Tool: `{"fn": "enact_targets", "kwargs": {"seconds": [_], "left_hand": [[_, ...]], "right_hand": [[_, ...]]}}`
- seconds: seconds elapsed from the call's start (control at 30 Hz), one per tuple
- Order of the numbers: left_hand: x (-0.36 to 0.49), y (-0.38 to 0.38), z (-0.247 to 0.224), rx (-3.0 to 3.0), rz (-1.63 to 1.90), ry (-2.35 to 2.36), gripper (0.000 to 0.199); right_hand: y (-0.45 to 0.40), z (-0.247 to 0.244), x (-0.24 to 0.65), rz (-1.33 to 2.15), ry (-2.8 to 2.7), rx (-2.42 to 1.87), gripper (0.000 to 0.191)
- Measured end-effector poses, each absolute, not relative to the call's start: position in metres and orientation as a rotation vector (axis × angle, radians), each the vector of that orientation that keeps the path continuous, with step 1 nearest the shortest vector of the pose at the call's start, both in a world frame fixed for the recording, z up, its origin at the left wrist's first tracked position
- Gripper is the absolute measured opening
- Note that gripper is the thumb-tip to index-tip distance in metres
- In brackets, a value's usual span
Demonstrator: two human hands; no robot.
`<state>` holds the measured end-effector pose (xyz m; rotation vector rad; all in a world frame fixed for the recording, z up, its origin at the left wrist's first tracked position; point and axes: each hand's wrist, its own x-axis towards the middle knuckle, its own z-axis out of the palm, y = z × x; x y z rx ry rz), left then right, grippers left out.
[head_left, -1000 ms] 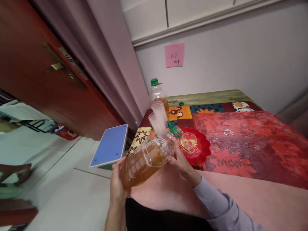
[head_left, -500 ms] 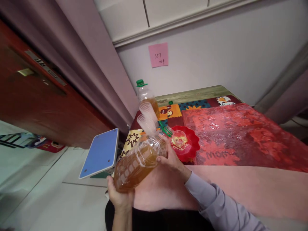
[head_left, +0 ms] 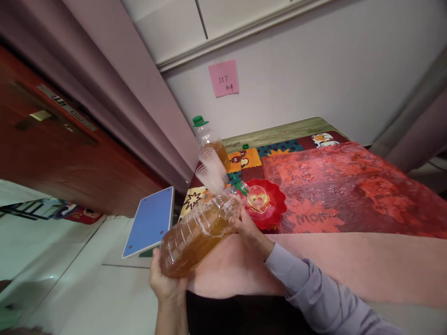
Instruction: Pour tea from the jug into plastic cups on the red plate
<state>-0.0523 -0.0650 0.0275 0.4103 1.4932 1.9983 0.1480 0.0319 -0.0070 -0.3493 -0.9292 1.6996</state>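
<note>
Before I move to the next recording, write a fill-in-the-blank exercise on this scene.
The right hand grips the held bottle near its neck, the left hand near its ____.
The standing bottle has a ____ cap.
The scalloped dish is ____.
The pink note bears the number ____.

Missing words: base; green; red; 357.

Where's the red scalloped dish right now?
In the head view, the red dish sits on the table just beyond the right hand, to the right of the tilted bottle.
</note>
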Motion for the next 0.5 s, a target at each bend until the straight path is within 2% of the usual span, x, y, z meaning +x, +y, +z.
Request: {"fn": "enact_targets", "kwargs": {"seconds": [0.1, 0.23, 0.37, 0.5], "left_hand": [[-0.052, -0.063, 0.032, 0.390, 2.037, 1.507, 0.032], [-0.048, -0.060, 0.044, 0.296, 2.044, 1.516, 0.029], [-0.047, -0.058, 0.051, 0.282, 2.028, 1.527, 0.030], [-0.047, -0.058, 0.053, 0.336, 1.988, 1.544, 0.035]], "right_hand": [[0.031, -0.009, 0.147, 1.686, -0.932, -0.345, 0.091], [0.031, -0.008, 0.145, 1.708, -0.906, -0.357, 0.093], [0.031, -0.006, 0.145, 1.740, -0.880, -0.325, 0.098], [0.030, -0.005, 0.146, 1.745, -0.876, -0.316, 0.096]]}}
